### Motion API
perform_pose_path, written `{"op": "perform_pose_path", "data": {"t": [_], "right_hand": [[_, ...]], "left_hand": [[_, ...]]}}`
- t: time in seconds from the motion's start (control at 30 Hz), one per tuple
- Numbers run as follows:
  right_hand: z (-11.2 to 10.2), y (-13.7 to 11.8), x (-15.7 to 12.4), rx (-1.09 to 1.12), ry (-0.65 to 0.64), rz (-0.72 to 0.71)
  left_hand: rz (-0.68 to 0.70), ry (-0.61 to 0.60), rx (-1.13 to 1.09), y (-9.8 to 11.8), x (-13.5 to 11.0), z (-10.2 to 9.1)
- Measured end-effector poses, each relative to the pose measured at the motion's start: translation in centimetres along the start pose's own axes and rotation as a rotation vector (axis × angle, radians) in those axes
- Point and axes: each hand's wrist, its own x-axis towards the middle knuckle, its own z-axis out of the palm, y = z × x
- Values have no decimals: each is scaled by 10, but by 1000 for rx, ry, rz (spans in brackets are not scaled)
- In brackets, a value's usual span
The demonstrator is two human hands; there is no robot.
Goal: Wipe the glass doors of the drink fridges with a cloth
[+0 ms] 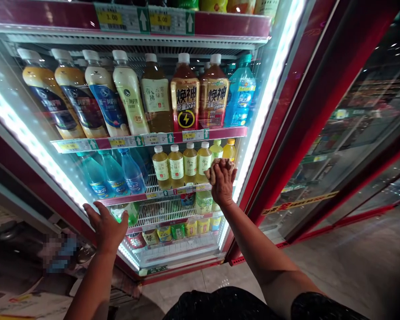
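1. The rag [220,165] near the middle is soft, matt, crumpled cloth.
2. The drink bottles [185,95] at 12 o'clock are smooth, shiny plastic.
3. The wire shelf [160,211] at 7 o'clock is thin white metal.
4. The door [360,133] at 3 o'clock is glossy glass in a smooth red frame.

1. Four white-capped milk tea bottles [102,95] front the upper shelf.
2. Two red-labelled energy drink bottles [185,100] stand there too.
3. Three blue water bottles [115,175] stand on the shelf below.
4. Four white-capped yellow tea bottles [176,168] stand beside them.
5. There are two hands, the left hand [107,226] and the right hand [222,180], and one cloth [220,164].
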Motion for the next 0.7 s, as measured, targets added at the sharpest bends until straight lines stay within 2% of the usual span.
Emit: {"op": "perform_pose_path", "data": {"t": [0.1,0.2,0.3,0.4,0.5,0.6,0.7], "right_hand": [[0,2,-3,14,58,103],[0,-4,-10,44,11,42],[-3,8,-15,20,-34,-28],[-5,28,-16,-41,41,70],[-5,33,-19,-31,97,155],[-5,31,-25,16,34,71],[-9,42,-28,-4,-2,31]], "left_hand": [[-3,7,8,2,-1,0],[-20,10,-1,7,-1,0],[-33,15,-6,12,-2,-1],[-39,16,-4,15,-3,-1],[-41,19,-9,16,-4,0],[-46,17,-14,15,-4,3],[-24,33,-15,14,-4,4]]}}
